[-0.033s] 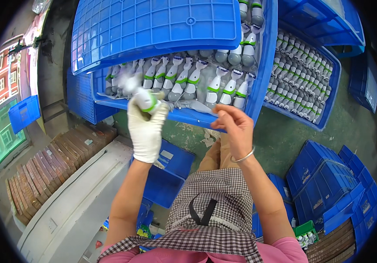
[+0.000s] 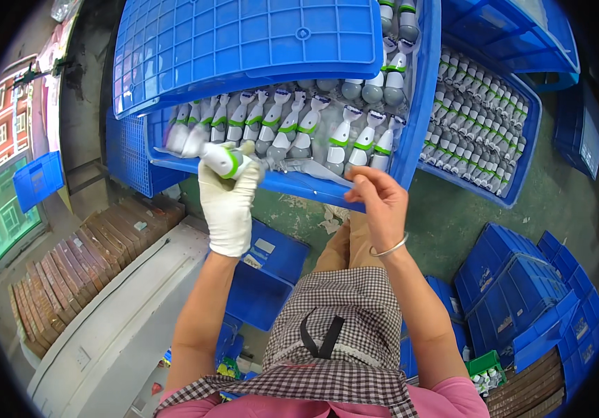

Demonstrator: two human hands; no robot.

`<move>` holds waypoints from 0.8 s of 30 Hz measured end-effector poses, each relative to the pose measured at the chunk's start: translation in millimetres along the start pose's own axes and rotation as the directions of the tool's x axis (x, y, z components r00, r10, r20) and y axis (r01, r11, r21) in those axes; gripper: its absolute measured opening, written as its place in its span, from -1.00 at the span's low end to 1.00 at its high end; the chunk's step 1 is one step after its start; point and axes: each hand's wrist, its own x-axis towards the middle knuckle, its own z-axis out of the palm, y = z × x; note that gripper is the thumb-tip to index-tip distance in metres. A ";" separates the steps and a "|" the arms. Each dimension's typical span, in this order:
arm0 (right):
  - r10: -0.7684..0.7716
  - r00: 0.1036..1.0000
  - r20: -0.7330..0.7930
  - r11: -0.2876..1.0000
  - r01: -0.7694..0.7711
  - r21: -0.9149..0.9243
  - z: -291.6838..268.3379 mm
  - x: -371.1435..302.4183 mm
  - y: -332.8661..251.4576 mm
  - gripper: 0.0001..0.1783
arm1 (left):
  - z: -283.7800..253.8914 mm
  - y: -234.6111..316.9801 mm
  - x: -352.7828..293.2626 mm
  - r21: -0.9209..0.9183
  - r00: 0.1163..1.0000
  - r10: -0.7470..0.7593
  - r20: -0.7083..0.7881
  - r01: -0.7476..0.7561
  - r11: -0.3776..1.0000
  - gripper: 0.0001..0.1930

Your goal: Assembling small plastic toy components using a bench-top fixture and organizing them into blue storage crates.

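My left hand (image 2: 226, 212), in a white glove, is closed around a white bulb-shaped device (image 2: 223, 161) with a green ring. Its white end is blurred by motion, and I cannot tell what kind of device it is. My bare right hand (image 2: 382, 202), with a bracelet at the wrist, has thumb and forefinger pinched at the end of a strip of clear plastic film (image 2: 313, 168). The film stretches toward the left hand. Both hands are over the near rim of a blue crate (image 2: 299, 184), where similar devices (image 2: 271, 122) with grey round ends stand in rows.
A blue lid (image 2: 244, 49) covers much of the crate. On the right is another blue crate (image 2: 533, 139) packed with the same devices. Stacked blue bins (image 2: 522, 285) stand at lower right. A white ledge (image 2: 118, 306) and a row of brown boards (image 2: 90, 258) are at left.
The device in my left hand has tilted, its white end swinging down and to the left. My right hand has shifted slightly right, still pinched.
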 end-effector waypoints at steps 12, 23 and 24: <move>-0.143 0.987 -0.072 0.985 0.135 -0.104 -32.2 -3.6 8.7 -0.85 | 43.1 -66.2 19.6 0.779 0.956 -0.015 0.294 -0.231 0.582 -0.52; -0.494 0.869 0.020 0.757 0.442 -0.481 -28.3 7.8 8.2 -0.86 | 57.8 -75.1 46.9 0.820 0.928 -0.097 0.359 -0.263 0.508 -0.52; -0.494 0.869 0.021 0.757 0.442 -0.481 -25.2 13.4 10.3 -0.86 | 51.1 -80.2 53.6 0.788 0.927 -0.098 0.363 -0.250 0.562 -0.59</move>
